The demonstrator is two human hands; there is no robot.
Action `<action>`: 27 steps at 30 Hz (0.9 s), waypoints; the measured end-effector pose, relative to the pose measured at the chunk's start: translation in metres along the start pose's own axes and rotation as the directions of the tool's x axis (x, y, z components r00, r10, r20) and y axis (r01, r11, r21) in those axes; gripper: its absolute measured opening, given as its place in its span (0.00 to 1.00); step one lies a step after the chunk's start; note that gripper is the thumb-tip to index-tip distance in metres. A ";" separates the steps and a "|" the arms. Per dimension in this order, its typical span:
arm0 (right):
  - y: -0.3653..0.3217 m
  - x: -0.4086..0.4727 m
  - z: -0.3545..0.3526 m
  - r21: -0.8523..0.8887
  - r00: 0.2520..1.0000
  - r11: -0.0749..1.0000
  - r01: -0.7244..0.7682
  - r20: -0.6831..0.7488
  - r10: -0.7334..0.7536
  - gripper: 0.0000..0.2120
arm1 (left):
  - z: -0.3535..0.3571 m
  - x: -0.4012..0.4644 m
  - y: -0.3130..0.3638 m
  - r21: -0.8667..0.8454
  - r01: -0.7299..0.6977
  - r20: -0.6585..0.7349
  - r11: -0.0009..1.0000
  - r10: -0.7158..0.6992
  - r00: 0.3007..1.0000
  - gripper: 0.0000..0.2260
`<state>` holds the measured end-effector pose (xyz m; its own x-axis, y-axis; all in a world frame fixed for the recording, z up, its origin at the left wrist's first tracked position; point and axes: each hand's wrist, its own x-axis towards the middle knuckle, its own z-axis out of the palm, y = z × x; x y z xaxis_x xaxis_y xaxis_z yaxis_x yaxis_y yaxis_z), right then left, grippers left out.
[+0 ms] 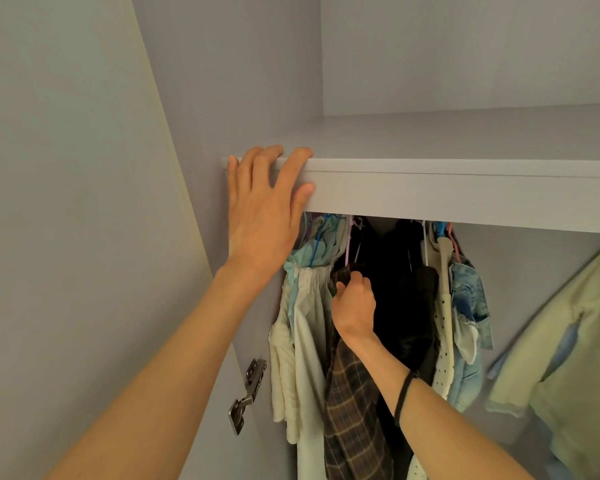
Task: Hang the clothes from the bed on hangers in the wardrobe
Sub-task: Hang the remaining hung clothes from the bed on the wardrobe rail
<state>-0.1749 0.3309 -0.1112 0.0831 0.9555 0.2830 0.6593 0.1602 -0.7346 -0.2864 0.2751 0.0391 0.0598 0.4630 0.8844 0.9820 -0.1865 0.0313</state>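
My left hand [267, 206] rests with straight fingers on the front edge of the wardrobe shelf [465, 188]. Below the shelf my right hand [355, 306] grips the top of a brown plaid garment [352, 410] that hangs down among the other clothes. A purple hanger [349, 244] rises just above that hand; the rail itself is hidden behind the shelf. To the left hang a white garment [307, 341] and a light blue one [312, 251]. Black clothes [402, 289] hang to the right.
A dotted cream garment [444, 337] and a denim piece [471, 313] hang further right. A pale green garment [568, 358] hangs at the far right. The open wardrobe door [66, 202] stands on the left, with a metal hinge [248, 393] low down.
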 end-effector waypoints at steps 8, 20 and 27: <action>-0.017 0.003 0.022 -0.068 0.976 0.993 0.094 0.203 -0.078 0.15 | 0.002 0.000 -0.001 0.004 -0.009 0.007 1.000 0.009 1.000 0.15; -0.009 -0.015 -0.023 -0.072 0.924 0.978 0.194 0.350 -0.157 0.23 | -0.011 -0.029 0.003 -0.058 0.014 0.059 0.998 -0.010 0.998 0.21; 0.019 -0.060 -0.066 -0.232 0.874 0.859 0.456 0.301 -0.382 0.26 | 0.001 -0.147 0.016 0.102 -0.016 0.321 0.995 -0.018 0.947 0.27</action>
<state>-0.1177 0.2601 -0.1014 -0.4040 0.8482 0.3426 0.7779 0.5156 -0.3592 -0.2794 0.2050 -0.0904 0.0963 0.7200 0.6872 0.9941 -0.1040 -0.0303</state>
